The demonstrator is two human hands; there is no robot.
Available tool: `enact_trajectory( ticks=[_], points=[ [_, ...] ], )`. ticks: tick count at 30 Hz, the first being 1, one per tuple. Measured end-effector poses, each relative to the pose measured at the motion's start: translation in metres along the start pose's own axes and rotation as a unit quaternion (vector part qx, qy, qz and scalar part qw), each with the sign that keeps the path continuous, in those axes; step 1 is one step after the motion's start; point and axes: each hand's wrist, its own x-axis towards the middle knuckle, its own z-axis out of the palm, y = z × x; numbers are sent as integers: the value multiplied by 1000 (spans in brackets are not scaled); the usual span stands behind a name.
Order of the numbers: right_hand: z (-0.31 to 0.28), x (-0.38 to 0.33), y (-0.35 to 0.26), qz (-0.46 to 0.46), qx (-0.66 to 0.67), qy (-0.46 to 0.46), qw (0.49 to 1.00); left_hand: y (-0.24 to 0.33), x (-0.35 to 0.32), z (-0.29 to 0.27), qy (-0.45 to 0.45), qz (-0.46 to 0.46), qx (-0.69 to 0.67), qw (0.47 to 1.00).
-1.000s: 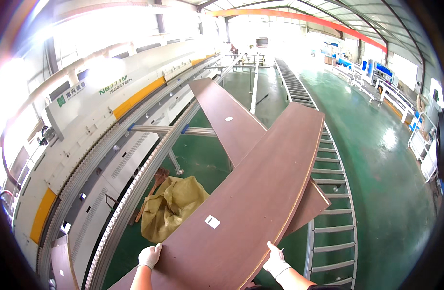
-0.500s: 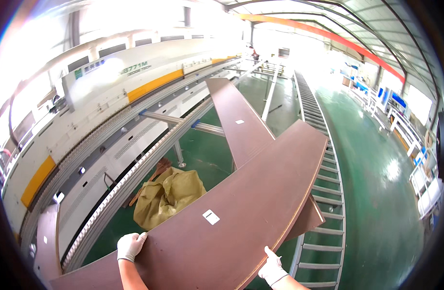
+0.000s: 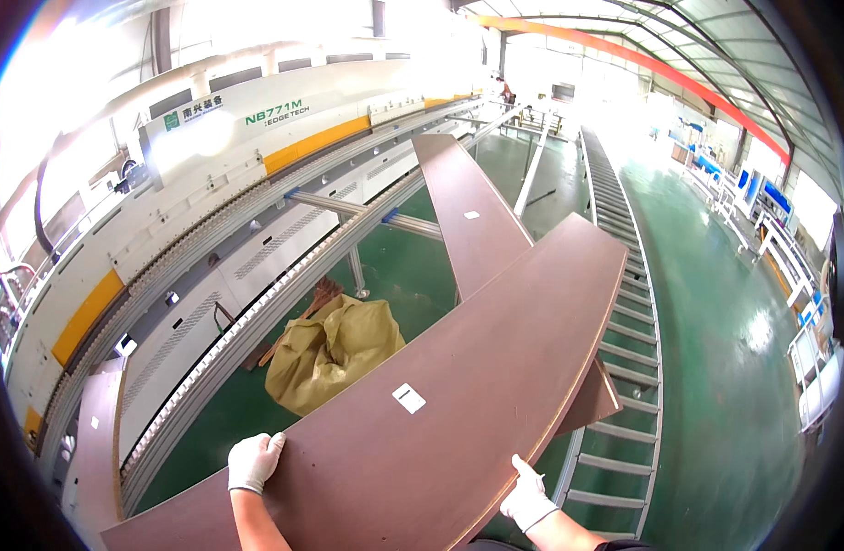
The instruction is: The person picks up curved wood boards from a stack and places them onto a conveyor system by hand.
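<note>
A long brown board (image 3: 477,358) with a small white label lies diagonally across the foreground, and I have a hand on each of its long edges. My left hand (image 3: 255,461), in a white glove, is closed over the left edge near the bottom. On the opposite edge, my right hand (image 3: 526,494), also gloved, grips with its thumb on top and its fingers hidden below. Beneath this board, a second labelled brown board (image 3: 468,202) crosses it at an angle. One corner of a brown panel (image 3: 594,404) shows under the right edge.
At left runs a long white machine (image 3: 201,174) with yellow panels and a rail along its side. Another brown board (image 3: 99,441) stands by the machine. An olive sack (image 3: 335,354) sits on the green floor (image 3: 706,404). A roller conveyor (image 3: 628,367) extends along the right.
The whole view has shifted slightly, with the surroundings now further right and mostly higher. Both hands keep their hold on the near board, which has moved slightly left against the board beneath it.
</note>
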Motion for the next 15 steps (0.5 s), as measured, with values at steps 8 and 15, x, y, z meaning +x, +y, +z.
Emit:
enact_trajectory(
  ticks=[8,15],
  points=[
    [-15,-15,0,42,-58,-12,997,-6,-55,-16,27,-27,11,999],
    [-24,-32,14,40,-96,-47,993,-22,-125,-33,63,-72,-7,995]
  ],
)
